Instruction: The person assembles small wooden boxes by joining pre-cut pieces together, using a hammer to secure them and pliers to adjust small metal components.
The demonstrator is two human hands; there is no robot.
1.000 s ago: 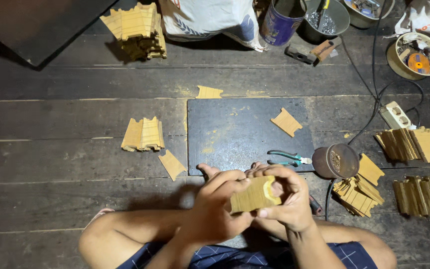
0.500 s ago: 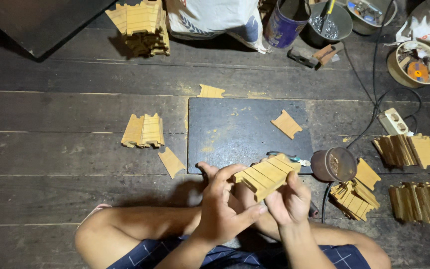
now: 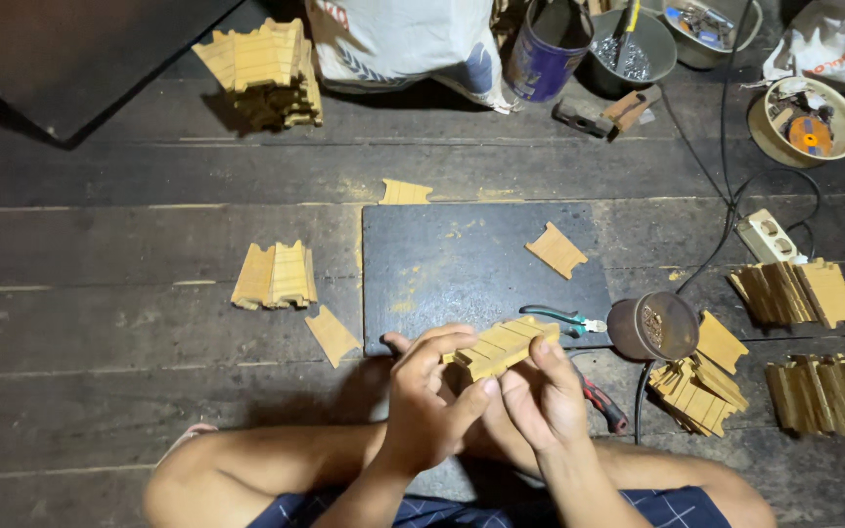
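Note:
Both my hands hold a small stack of flat yellowish wooden pieces [image 3: 503,346] just above the near edge of a dark work board [image 3: 462,264]. My left hand [image 3: 427,401] grips the stack's lower left side with the thumb underneath. My right hand [image 3: 540,396] pinches its right end with fingers on top. The stack is tilted, its right end raised. A single wooden piece [image 3: 556,249] lies on the board. Pliers with green handles [image 3: 559,318] rest at the board's right edge, just beyond the stack.
More wooden piles lie on the plank floor: left [image 3: 274,276], far back [image 3: 264,70], and right [image 3: 794,291], [image 3: 701,376]. A small round tin [image 3: 653,327], a power strip [image 3: 770,235] with cables, a red-handled tool [image 3: 600,399], buckets and a sack stand around.
The stack rose from close between my palms and fanned out, tilted toward the board. My fingers have shifted along its edges; between half a second ago and now little has moved.

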